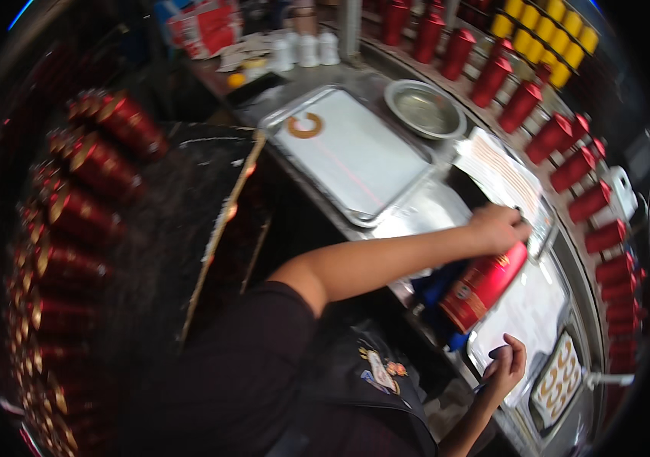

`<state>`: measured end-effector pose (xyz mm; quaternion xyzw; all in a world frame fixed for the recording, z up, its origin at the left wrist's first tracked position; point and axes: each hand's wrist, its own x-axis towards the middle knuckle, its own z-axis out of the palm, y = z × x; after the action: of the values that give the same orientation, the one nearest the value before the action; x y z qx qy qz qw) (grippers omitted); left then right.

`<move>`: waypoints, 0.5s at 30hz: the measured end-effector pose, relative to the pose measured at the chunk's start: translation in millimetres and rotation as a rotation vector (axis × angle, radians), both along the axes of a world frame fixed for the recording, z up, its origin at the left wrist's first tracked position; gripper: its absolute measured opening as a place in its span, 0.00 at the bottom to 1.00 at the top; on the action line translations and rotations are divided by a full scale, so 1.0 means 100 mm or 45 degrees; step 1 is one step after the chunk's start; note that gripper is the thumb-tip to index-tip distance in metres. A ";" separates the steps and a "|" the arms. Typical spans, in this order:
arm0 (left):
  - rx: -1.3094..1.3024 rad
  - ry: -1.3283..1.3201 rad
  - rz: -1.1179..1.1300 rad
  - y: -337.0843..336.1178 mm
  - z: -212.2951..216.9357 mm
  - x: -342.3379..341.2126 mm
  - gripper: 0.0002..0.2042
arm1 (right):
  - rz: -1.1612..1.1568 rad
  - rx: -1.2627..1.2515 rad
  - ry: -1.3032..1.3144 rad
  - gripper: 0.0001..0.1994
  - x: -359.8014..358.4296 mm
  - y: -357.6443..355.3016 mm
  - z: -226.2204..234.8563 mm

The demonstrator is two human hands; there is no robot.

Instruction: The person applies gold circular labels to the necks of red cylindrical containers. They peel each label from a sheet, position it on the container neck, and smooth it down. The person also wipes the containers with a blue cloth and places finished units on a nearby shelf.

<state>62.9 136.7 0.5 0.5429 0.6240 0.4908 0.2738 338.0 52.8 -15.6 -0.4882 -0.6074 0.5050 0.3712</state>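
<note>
My left arm reaches across to a shiny red bottle (485, 288) that lies tilted over a blue support. My left hand (497, 228) is closed around the bottle's upper end, where the fingers hide its neck. Close to the bottle's lower end is my right hand (504, 365), its fingers loosely bent and apart, touching nothing that I can make out. Beneath both is a tray lined with white (532, 305). On the right, a smaller tray (546, 418) carries several gold curved stickers (566, 365).
A metal tray (386, 204) with one gold ring-shaped sticker (304, 125) lies at the upper middle, beside a round metal bowl (425, 110). Striped sheets (496, 164) lie nearby. Red bottles (523, 107) line the curved ledge; more (85, 213) crowd a dark board (180, 206) at left.
</note>
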 end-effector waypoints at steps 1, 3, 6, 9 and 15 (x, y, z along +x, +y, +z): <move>-0.029 -0.003 -0.028 0.02 0.02 0.04 0.25 | 0.053 0.280 -0.160 0.32 -0.16 -0.16 -0.11; -0.172 0.006 -0.093 0.11 0.11 0.07 0.26 | 0.268 0.665 -0.480 0.51 -0.54 -0.20 -0.16; -0.191 0.008 -0.118 0.17 0.16 0.09 0.26 | 0.138 0.971 -0.560 0.53 -0.89 -0.20 -0.14; -0.227 -0.107 -0.071 0.08 0.13 0.07 0.28 | 0.272 0.588 -0.156 0.53 -0.84 -0.27 -0.05; 0.195 -0.425 -0.018 -0.94 0.28 -0.68 0.16 | 0.900 0.519 0.048 0.59 -0.52 -0.02 0.21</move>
<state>-5.4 43.0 28.9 0.4776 0.5270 0.6181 0.3348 286.3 50.3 5.0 -0.1564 -0.8184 0.4798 0.2749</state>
